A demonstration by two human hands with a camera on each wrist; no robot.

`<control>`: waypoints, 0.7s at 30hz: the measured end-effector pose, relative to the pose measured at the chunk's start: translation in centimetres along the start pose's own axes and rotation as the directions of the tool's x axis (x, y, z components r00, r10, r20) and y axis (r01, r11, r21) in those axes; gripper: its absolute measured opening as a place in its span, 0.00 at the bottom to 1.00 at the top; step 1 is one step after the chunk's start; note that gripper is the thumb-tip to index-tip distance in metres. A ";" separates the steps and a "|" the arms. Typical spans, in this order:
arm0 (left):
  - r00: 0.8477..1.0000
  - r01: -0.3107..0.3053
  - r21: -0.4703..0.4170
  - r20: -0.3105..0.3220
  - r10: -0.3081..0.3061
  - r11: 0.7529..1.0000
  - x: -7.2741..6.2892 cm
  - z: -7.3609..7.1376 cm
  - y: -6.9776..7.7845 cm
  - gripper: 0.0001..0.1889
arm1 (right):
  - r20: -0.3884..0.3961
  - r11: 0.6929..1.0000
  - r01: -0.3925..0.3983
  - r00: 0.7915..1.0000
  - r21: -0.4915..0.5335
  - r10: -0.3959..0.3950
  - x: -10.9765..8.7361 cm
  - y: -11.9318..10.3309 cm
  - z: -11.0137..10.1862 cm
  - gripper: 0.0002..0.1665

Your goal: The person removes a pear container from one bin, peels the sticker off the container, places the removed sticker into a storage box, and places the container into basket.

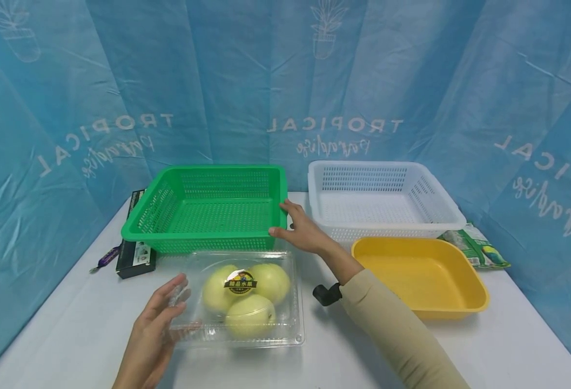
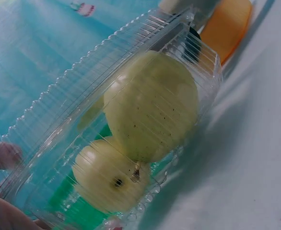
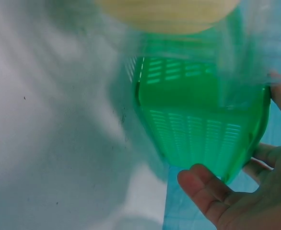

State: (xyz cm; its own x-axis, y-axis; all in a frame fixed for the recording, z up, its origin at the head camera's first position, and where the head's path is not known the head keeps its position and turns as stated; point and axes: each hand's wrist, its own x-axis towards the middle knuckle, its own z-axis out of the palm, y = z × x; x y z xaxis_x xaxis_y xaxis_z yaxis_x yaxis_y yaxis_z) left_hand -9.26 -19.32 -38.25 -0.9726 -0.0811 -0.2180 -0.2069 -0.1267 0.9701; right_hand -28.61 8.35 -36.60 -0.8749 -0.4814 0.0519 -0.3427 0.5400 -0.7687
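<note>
Gripping the clear box (image 1: 293, 297) is the left hand (image 1: 154, 321), while the right hand (image 1: 304, 229) touches the green basket (image 1: 197, 236), fingers (image 3: 205, 192) spread.

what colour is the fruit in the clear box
Pale yellow-green fruit, clearest in the head view.

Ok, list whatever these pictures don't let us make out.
Head: part of the black box, hidden by the green basket; its small print, too small.
Left wrist: most of the left hand, cut off by the left and bottom edges.
Right wrist: the fruit, blurred, cut off by the top edge.
</note>
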 end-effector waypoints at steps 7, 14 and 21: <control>1.000 -0.019 0.018 0.004 0.019 1.000 0.5 0.5 -0.7 0.26 | 0.001 1.000 0.015 1.000 0.014 -0.015 0.1 0.1 0.1 0.47; 0.999 -0.036 0.025 0.029 0.035 0.999 0.8 1.1 -1.0 0.26 | 0.003 1.000 0.010 1.000 0.024 -0.010 0.1 0.1 -0.1 0.47; 0.995 -0.096 0.123 0.013 0.095 0.988 0.7 1.6 -1.2 0.26 | 0.029 1.000 -0.001 1.000 0.028 0.000 -0.1 0.1 -0.3 0.48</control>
State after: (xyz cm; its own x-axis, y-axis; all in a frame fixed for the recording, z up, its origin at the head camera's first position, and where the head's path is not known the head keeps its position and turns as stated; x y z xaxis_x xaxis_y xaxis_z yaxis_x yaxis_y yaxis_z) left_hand -9.81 -17.65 -39.37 -0.9892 -0.0796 -0.1231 -0.1239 0.0042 0.9923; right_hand -28.70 8.68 -36.49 -0.8646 -0.5013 0.0336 -0.3327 0.5211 -0.7860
